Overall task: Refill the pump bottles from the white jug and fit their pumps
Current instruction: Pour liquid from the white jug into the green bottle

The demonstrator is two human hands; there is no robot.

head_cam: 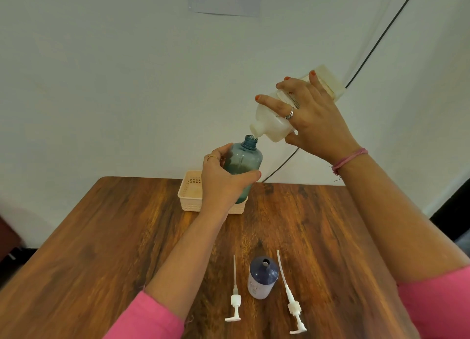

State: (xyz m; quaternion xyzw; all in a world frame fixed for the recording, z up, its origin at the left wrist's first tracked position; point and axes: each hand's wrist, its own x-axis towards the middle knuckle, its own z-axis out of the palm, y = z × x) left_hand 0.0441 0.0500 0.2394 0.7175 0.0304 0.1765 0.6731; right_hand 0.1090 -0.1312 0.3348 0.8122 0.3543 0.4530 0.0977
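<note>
My left hand [223,178] grips a translucent teal bottle [245,164], raised above the table with its open neck up. My right hand [312,117] holds the white jug [273,125] tilted down to the left, its spout touching the teal bottle's mouth. A dark blue and white bottle [262,279] stands uncapped near the table's front. A white pump [234,296] lies to its left and a second white pump [292,303] to its right, both with their tubes pointing away from me.
A pale pink plastic basket [189,193] sits at the far edge of the wooden table [101,237], partly behind my left hand. A black cable [376,43] runs down the white wall behind the jug.
</note>
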